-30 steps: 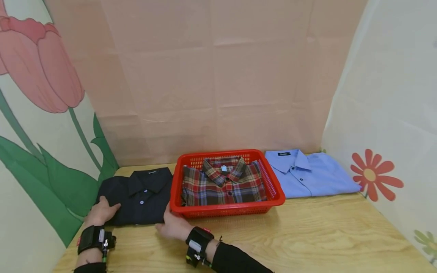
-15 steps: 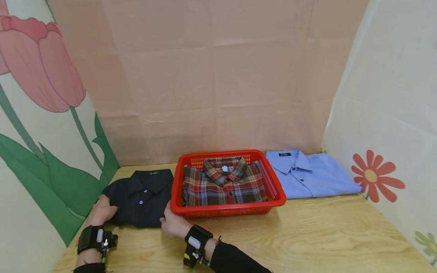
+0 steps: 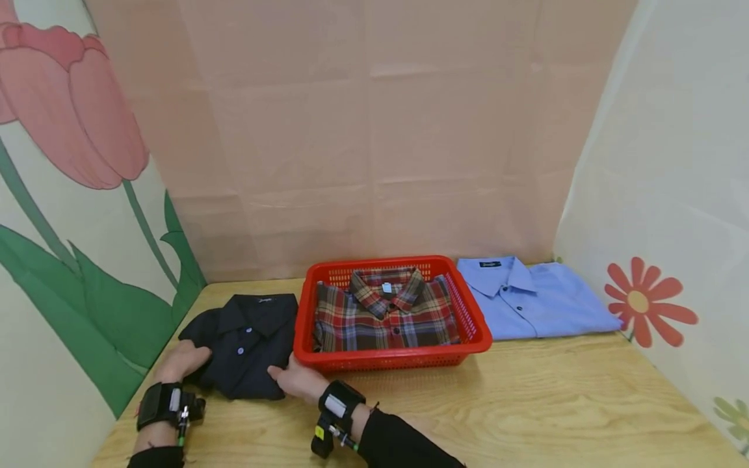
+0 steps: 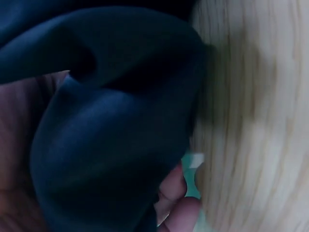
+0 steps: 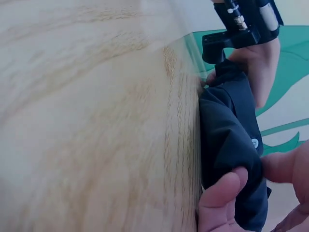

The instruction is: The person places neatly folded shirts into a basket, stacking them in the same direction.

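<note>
A folded dark navy button-up shirt (image 3: 246, 344) lies at the left of the table, its left side bunched up. My left hand (image 3: 183, 361) grips that side, with cloth folded between thumb and fingers. In the left wrist view, the fingertips (image 4: 179, 203) show beneath the dark cloth. At the shirt's front right corner, my right hand (image 3: 300, 379) pinches the edge, right beside the red basket. The right wrist view shows the thumb on the buttoned face and the fingers (image 5: 219, 200) at the edge by the table.
A red plastic basket (image 3: 398, 359) stands mid-table, with a folded plaid shirt (image 3: 386, 318) inside. To its right lies a folded light blue shirt (image 3: 538, 302). The wooden table (image 3: 544, 396) meets a pink-beige back wall and flower-printed side walls.
The dark shirt has shifted slightly toward me, and its left side has been gathered inward. My left hand now grips the cloth; the right hand has closed on the near right corner.
</note>
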`<state>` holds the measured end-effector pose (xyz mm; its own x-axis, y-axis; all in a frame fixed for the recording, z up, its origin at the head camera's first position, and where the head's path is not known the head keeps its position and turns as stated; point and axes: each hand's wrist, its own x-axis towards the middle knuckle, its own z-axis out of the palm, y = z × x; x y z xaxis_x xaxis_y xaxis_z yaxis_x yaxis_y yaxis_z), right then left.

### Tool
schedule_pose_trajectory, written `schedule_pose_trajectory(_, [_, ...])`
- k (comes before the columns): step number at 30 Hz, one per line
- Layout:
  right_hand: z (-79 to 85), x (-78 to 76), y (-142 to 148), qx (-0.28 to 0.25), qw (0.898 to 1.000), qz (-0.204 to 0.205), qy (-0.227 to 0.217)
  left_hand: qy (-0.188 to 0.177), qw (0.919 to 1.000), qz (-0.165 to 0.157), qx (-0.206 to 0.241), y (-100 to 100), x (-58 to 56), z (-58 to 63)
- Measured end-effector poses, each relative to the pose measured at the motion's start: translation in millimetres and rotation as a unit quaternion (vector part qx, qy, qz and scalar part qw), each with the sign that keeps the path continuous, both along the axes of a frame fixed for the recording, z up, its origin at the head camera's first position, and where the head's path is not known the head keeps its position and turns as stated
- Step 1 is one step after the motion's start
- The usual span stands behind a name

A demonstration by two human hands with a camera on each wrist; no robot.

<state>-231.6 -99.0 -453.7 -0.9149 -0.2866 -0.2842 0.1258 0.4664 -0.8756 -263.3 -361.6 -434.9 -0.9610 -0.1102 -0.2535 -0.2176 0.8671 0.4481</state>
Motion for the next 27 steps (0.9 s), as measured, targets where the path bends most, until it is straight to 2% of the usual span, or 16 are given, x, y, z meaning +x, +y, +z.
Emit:
schedule_pose_trajectory(4, [1.9, 0.5, -1, 0.0, 1.0, -0.002, -0.012, 0.007, 0.9999, 0.001, 0.008, 2, -1.7, -0.1])
schedule_pose_trajectory(9, [2.9, 0.6, -2, -0.012, 1.0, 0.014, -0.003, 0.017, 0.9997, 0.007, -0.013, 2, -4.3, -3.0])
schedule_pose_trajectory(14, [-0.6, 0.3, -3, -0.07, 0.997, 0.021, -0.016, 0.068, 0.9977, 0.003, -0.001, 0, -6.9, -2.0])
schedule_pose_trajectory(17, [-3.3, 0.5, -4, -0.077, 0.997, 0.012, 0.011, 0.097, 0.9952, -0.004, 0.01, 0, -9.4, 0.1])
schedule_pose_trajectory(19, [-4.6, 0.8, -5, -0.072, 0.997, 0.016, 0.034, 0.102, 0.9947, -0.002, 0.012, 1, -10.5, 0.7])
schedule_pose_trajectory(23, [-6.1, 0.5, -6, -0.064, 0.994, 0.054, 0.072, 0.099, 0.9949, 0.012, 0.013, 2, -10.3, 1.1])
schedule_pose_trajectory(27, [-6.3, -0.7, -8, -0.048, 0.986, 0.096, 0.125, 0.1, 0.9943, 0.035, 0.012, 3, -8.1, 3.6])
